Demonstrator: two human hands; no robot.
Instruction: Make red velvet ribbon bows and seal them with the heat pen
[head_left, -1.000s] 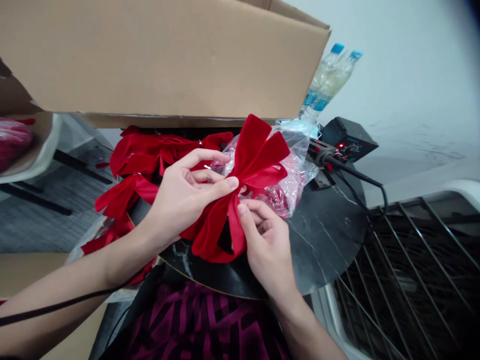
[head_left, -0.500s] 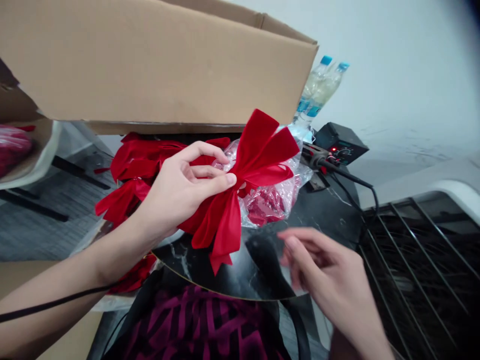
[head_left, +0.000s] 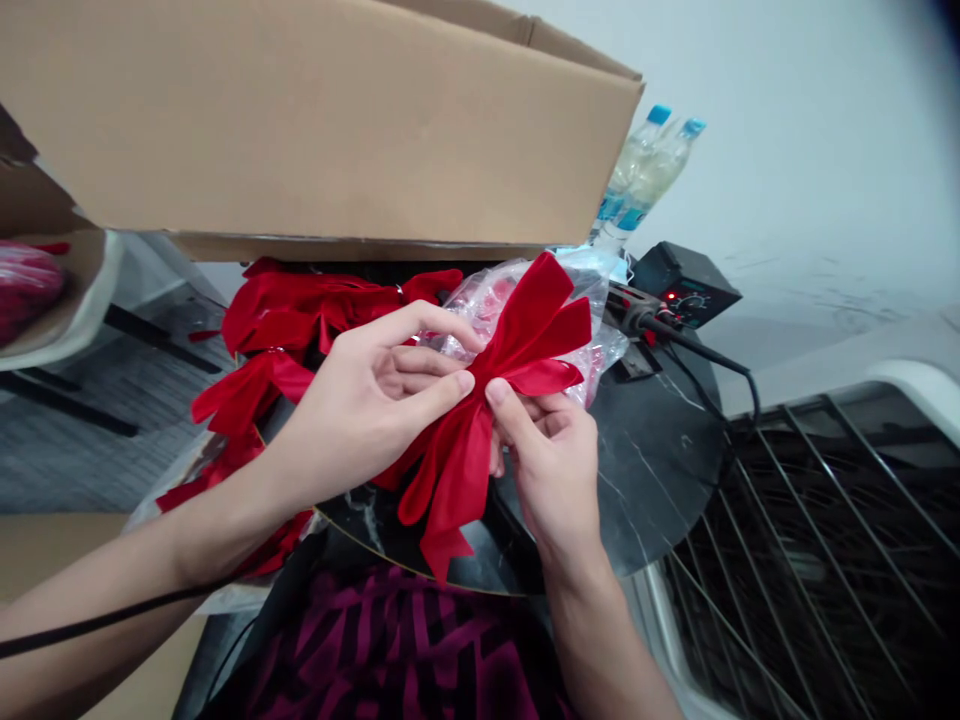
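Note:
A red velvet bow (head_left: 517, 350) hangs above a round black marble table (head_left: 652, 470), its tails drooping toward me. My left hand (head_left: 367, 400) pinches the bow's knot from the left with thumb and fingers. My right hand (head_left: 547, 460) is closed on the knot from the right, thumb tip against the centre. Behind the bow lies a clear plastic bag (head_left: 592, 300) with red pieces inside. A pile of more red bows (head_left: 285, 320) lies at the table's left.
A big cardboard box (head_left: 315, 120) overhangs the back of the table. Two water bottles (head_left: 645, 170) stand at the back right beside a black control unit (head_left: 686, 285) with a red light and a cable. A wire rack (head_left: 825, 560) is at right.
My right hand let go of the bow's tail, swung out to the lower right, then came back and now pinches the bow's knot. The left hand kept its hold throughout.

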